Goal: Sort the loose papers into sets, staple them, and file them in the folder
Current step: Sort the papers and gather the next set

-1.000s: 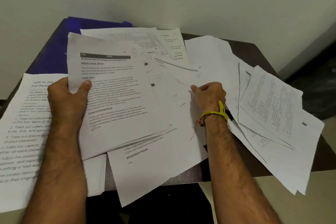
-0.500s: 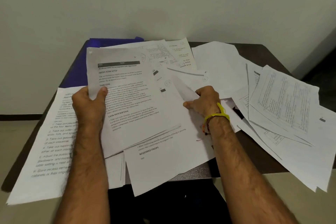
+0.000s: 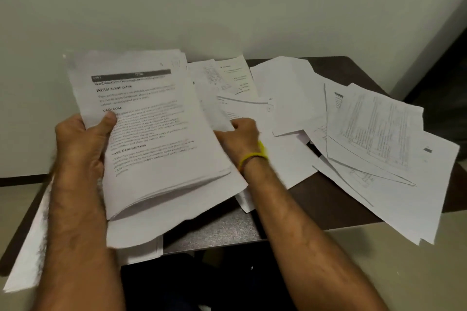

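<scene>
A: In the head view, why does the left hand [image 3: 83, 144] keep the stack of papers [image 3: 151, 134] up from the worktop [image 3: 222, 230]?

B: It grips the stack at its left edge, the thumb pressed on the top page and the fingers behind. Held tilted like this, the headings face the person, so probably the set is being read and collected apart from the rest.

A: And the right hand [image 3: 237, 134]?

B: It is just beside the right edge of the stack, fingers curled on a sheet [image 3: 252, 108] lying there. It seems to pinch this sheet, likely to add it to the set. A yellow wristband [image 3: 252, 156] is on this wrist.

A: Where are the other pages?

B: The loose papers [image 3: 379, 139] lie spread and overlapping on the right part of the worktop, some hanging over its edge. More sheets lie under the left forearm. They are not sorted yet.

A: The folder and the stapler?

B: Neither one shows here.
</scene>
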